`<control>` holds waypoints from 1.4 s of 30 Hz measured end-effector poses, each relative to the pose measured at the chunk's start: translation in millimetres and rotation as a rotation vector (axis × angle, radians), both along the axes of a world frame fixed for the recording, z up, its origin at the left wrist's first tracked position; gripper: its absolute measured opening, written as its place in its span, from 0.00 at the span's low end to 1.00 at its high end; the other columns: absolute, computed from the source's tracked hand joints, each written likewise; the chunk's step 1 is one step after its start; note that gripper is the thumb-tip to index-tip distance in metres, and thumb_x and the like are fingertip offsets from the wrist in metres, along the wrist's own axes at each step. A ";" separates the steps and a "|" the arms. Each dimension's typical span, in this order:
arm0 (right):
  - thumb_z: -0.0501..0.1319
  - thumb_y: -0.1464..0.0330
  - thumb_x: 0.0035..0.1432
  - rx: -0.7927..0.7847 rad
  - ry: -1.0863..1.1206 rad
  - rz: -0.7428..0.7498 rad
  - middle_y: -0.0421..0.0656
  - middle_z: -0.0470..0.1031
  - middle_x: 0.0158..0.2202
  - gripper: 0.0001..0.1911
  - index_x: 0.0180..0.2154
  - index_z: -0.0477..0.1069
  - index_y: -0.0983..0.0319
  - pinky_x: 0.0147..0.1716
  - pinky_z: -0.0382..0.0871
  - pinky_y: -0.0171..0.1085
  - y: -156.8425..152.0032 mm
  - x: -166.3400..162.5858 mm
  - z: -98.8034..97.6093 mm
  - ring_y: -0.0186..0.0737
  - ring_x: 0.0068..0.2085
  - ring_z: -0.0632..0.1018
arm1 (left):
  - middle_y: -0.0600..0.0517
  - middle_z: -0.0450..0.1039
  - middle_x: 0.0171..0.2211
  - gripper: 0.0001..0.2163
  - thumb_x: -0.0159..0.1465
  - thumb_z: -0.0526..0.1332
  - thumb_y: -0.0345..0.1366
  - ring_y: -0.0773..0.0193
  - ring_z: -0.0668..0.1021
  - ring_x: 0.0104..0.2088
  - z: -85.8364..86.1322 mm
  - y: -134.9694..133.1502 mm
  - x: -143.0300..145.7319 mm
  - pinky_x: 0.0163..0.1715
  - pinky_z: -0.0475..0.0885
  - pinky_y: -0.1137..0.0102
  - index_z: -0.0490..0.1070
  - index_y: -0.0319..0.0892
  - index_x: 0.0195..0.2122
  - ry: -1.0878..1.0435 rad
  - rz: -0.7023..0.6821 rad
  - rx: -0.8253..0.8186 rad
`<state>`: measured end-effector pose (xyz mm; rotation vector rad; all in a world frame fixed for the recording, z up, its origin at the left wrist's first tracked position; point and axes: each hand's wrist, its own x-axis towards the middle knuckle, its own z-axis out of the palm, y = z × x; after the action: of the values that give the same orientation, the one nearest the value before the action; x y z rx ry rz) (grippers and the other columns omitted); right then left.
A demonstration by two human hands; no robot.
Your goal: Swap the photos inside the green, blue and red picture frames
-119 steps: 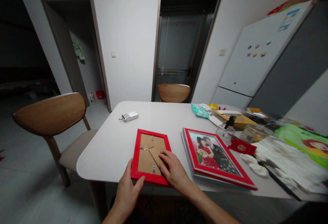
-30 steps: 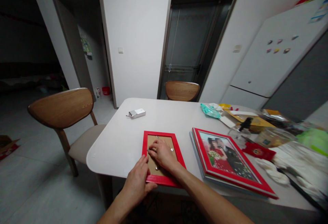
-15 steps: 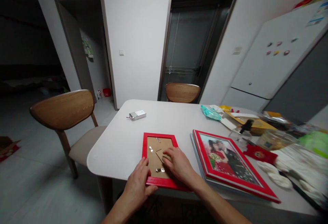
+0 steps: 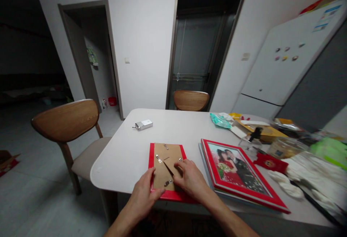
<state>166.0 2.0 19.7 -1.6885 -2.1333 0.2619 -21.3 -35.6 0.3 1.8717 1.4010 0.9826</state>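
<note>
A small red frame (image 4: 150, 163) lies face down at the near side of the white table (image 4: 120, 150). A brown board (image 4: 173, 152) is on its back, and the board's top covers part of the frame's far edge. Four shiny clips (image 4: 158, 158) are on the board. The left hand (image 4: 143, 190) holds the near left corner of the frame, with the thumb along the near edge. The right hand (image 4: 192, 181) pinches a brown flap (image 4: 172, 167) on the board, and a dark gap shows under it. The two hands are apart.

To the right is a big picture (image 4: 238, 168) in a red frame. A silver box (image 4: 143, 125) lies far to the left. One chair (image 4: 67, 119) is on the left. A red packet (image 4: 271, 163) and a white cloth (image 4: 314, 173) are on the right.
</note>
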 end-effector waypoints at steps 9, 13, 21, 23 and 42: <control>0.56 0.66 0.48 0.121 0.250 0.184 0.44 0.69 0.37 0.14 0.39 0.67 0.61 0.40 0.60 0.34 -10.2 -20.9 22.9 0.37 0.40 0.68 | 0.48 0.75 0.32 0.17 0.50 0.60 0.40 0.58 0.77 0.33 1.5 23.1 -9.9 0.34 0.71 0.65 0.62 0.38 0.39 -0.814 0.049 -0.351; 0.53 0.67 0.51 0.113 0.163 0.061 0.46 0.68 0.40 0.16 0.42 0.65 0.62 0.44 0.59 0.37 -3.3 -2.8 2.0 0.40 0.43 0.67 | 0.50 0.75 0.27 0.14 0.49 0.62 0.39 0.59 0.77 0.29 -4.3 21.2 -38.9 0.29 0.72 0.66 0.65 0.38 0.34 -0.868 0.148 -0.390; 0.52 0.66 0.50 0.070 -0.059 -0.105 0.51 0.64 0.45 0.21 0.47 0.62 0.66 0.45 0.56 0.36 1.4 16.8 -22.0 0.44 0.46 0.65 | 0.50 0.75 0.24 0.08 0.54 0.58 0.33 0.60 0.77 0.23 2.5 26.1 -61.8 0.21 0.71 0.68 0.65 0.37 0.35 -0.853 0.206 -0.407; 0.52 0.66 0.50 0.051 -0.077 -0.129 0.51 0.65 0.45 0.23 0.49 0.60 0.66 0.44 0.56 0.37 1.9 16.4 -19.0 0.44 0.45 0.65 | 0.50 0.75 0.24 0.07 0.55 0.56 0.33 0.61 0.77 0.24 2.3 30.4 -66.5 0.22 0.71 0.68 0.65 0.37 0.35 -0.779 0.238 -0.361; 0.51 0.73 0.44 -0.409 1.155 -0.242 0.41 0.73 0.25 0.37 0.57 0.42 0.63 0.22 0.65 0.33 -4.2 12.0 19.9 0.35 0.21 0.72 | 0.44 0.59 0.52 0.21 0.52 0.56 0.34 0.56 0.62 0.52 1.0 15.4 -23.7 0.51 0.58 0.58 0.59 0.40 0.48 0.161 0.223 0.218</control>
<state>178.0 -2.1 39.6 -1.3841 -1.0378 1.2890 -45.0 -20.2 1.3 2.0209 1.6844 1.1536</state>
